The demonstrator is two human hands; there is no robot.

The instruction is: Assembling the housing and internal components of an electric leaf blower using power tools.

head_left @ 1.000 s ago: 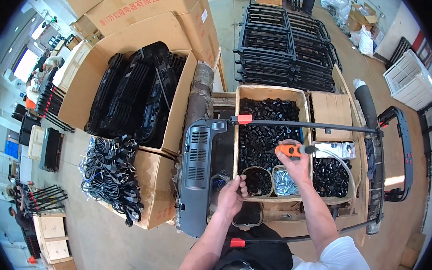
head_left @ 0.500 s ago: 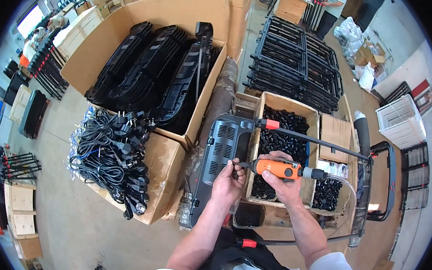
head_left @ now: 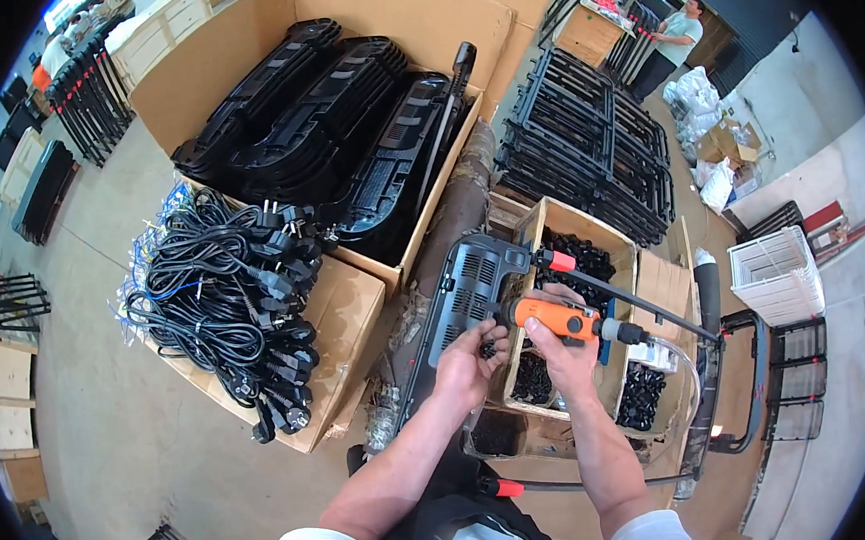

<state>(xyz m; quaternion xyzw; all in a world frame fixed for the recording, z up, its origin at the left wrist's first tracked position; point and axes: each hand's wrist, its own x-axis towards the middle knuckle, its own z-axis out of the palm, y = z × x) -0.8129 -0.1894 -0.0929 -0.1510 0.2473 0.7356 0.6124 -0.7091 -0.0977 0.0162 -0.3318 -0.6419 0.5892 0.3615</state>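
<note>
My left hand is curled palm-up around a few small dark screws, seen between the fingers. In my right hand is an orange air screwdriver, lying nearly level, its tip pointing left, close to my left fingertips and the cover's edge. A clear hose curves down from its back end. Below the tip and beside my left hand lies a long black plastic cover with vent slots. A black metal frame with red sleeves spans the work area, one bar in front of me.
Cardboard bins of small black parts stand under the frame. To the left, bundled black power cords lie on a carton. Behind, a large carton holds stacked black covers. Black frames are stacked far right; a person stands beyond.
The view has shifted a little. The screwdriver tip has moved away from my left fingertips, toward the cover. My left hand has turned more palm-up, showing the screws.
</note>
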